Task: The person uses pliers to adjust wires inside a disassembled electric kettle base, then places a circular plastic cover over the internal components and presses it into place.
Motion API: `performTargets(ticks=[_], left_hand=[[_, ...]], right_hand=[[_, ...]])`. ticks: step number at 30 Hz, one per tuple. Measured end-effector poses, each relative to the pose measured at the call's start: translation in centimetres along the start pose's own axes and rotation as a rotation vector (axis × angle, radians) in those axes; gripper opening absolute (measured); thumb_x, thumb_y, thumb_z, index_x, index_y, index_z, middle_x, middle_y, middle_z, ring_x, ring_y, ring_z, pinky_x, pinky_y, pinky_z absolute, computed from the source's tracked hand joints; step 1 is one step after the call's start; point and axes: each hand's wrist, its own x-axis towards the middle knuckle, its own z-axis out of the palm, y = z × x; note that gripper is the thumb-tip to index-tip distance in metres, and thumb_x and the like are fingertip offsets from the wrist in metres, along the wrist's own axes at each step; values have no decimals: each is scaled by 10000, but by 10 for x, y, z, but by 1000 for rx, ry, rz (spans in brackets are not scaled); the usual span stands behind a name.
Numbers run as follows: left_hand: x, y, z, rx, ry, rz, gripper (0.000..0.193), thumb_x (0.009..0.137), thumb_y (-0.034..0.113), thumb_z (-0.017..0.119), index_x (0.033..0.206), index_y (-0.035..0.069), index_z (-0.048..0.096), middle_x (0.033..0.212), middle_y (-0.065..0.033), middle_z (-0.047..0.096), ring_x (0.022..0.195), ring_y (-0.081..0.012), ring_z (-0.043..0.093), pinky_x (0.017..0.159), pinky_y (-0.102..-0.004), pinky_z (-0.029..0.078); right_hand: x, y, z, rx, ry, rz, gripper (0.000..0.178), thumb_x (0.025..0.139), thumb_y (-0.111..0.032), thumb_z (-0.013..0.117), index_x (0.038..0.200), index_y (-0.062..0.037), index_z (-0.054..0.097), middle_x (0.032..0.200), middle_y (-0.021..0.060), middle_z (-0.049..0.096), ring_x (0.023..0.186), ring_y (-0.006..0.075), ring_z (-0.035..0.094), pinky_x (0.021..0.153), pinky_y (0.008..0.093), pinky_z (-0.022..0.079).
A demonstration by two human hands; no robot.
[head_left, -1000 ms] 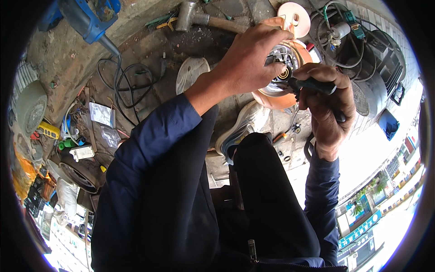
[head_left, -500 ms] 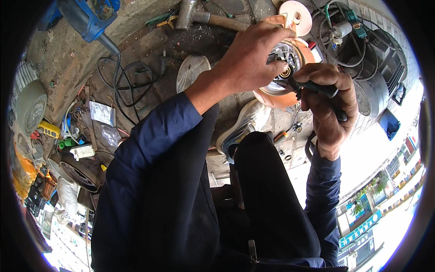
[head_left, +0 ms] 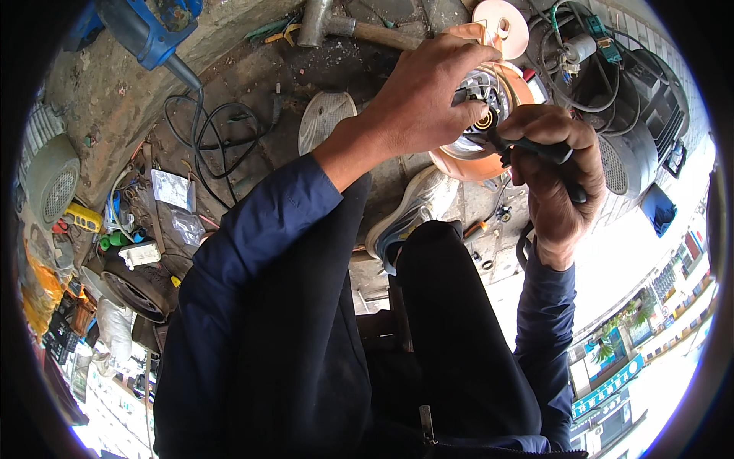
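A round copper-orange housing (head_left: 475,167) sits on the ground beyond my knees, its shiny metal inside facing up. My left hand (head_left: 419,99) reaches over it from the left, with bent fingers and thumb gripping parts at its rim and inside. In my right hand (head_left: 564,180) is a pair of black-handled pliers (head_left: 544,148). Their jaw end points left into the housing, close to a dark round part with brassy rings (head_left: 485,120). My fingers and the tool hide where the jaws meet the parts.
A wooden-handled hammer (head_left: 367,32) lies behind my left hand. A pale orange disc (head_left: 501,28) stands past the housing. Grey machine casings with cables (head_left: 623,157) crowd the right. Black cord (head_left: 206,145) loops at left below a blue power tool (head_left: 149,34). A screwdriver (head_left: 475,231) lies near my shoe.
The housing has shifted very slightly to the right. Both hands keep nearly the same place and grip.
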Motion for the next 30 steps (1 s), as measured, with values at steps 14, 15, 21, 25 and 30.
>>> performTargets(ticks=[14,15,21,25,30], left_hand=[[-1,-2,1,-14,8,-12,610,895,120,774,1483,57,625,1456,-220,621,1389,-388,595,1198,-475,480],[-1,-2,1,-23,6,-13,611,894,117,776,1483,59,626,1451,-218,624,1384,-388,599,1197,-473,481],[1,0,1,-13,28,0,610,885,109,784,1474,60,631,1394,-208,643,1330,-386,626,1173,-468,494],[0,0,0,-18,12,-13,603,883,111,785,1464,51,633,1379,-204,646,1321,-387,629,1162,-467,499],[0,-3,2,-22,33,13,602,879,109,779,1460,50,634,1379,-201,651,1318,-382,631,1159,-465,500]], right_hand=[[-54,18,76,-309,800,-64,392,1109,-148,644,1449,1,522,1369,253,705,829,168,686,786,295,571],[-53,16,73,-273,829,-28,397,1110,-159,644,1450,9,526,1365,251,707,835,170,688,799,297,570],[-51,0,42,-174,569,-83,440,1079,-171,711,1417,2,488,1350,257,676,902,209,711,779,303,604],[-41,1,26,-202,300,-132,337,1075,-52,650,1377,38,531,1313,278,674,872,196,688,750,298,579],[-25,1,13,-186,80,-146,311,1046,56,595,1356,61,569,1316,278,674,899,188,684,771,303,578]])
